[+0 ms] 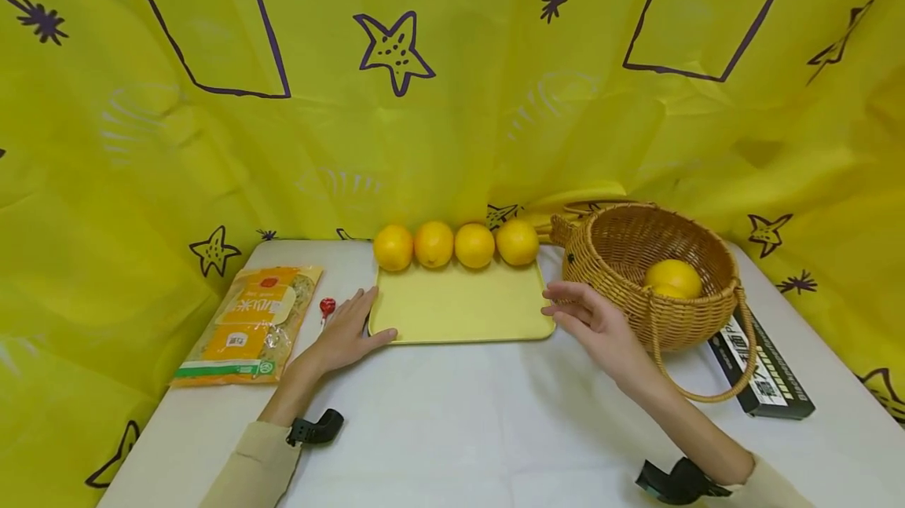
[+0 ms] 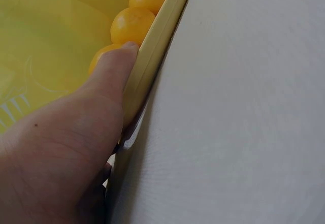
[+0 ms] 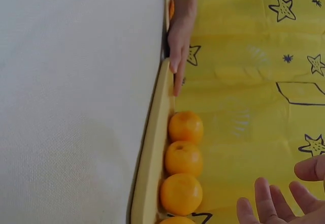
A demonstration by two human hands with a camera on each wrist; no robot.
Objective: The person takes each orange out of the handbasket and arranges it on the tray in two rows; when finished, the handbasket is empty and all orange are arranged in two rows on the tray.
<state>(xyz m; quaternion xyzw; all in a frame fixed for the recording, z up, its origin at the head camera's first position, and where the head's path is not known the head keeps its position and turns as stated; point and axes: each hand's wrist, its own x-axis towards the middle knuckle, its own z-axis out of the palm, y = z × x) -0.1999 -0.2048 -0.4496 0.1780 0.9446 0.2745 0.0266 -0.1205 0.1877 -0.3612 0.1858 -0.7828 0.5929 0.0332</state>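
A shallow yellow tray [image 1: 459, 308] lies on the white table, with several oranges [image 1: 434, 244] in a row along its far edge. At the tray's left side rests my left hand [image 1: 346, 335], its fingers stretched along the edge. In the left wrist view, the thumb [image 2: 114, 69] lies against the rim; the other fingers are mostly hidden. My right hand [image 1: 597, 331] is raised beside the tray's right edge, between it and the wicker basket [image 1: 682, 327]. Its fingers are loosely bent, with nothing between them in the right wrist view.
Inside the basket lie oranges [image 1: 675, 276]; its handle hangs toward the front. A dark box [image 1: 771, 374] lies beside it at the right. On the left are an orange food packet [image 1: 250, 319] and a red lollipop [image 1: 327, 306]. A yellow patterned cloth [image 1: 452, 100] hangs behind the table.
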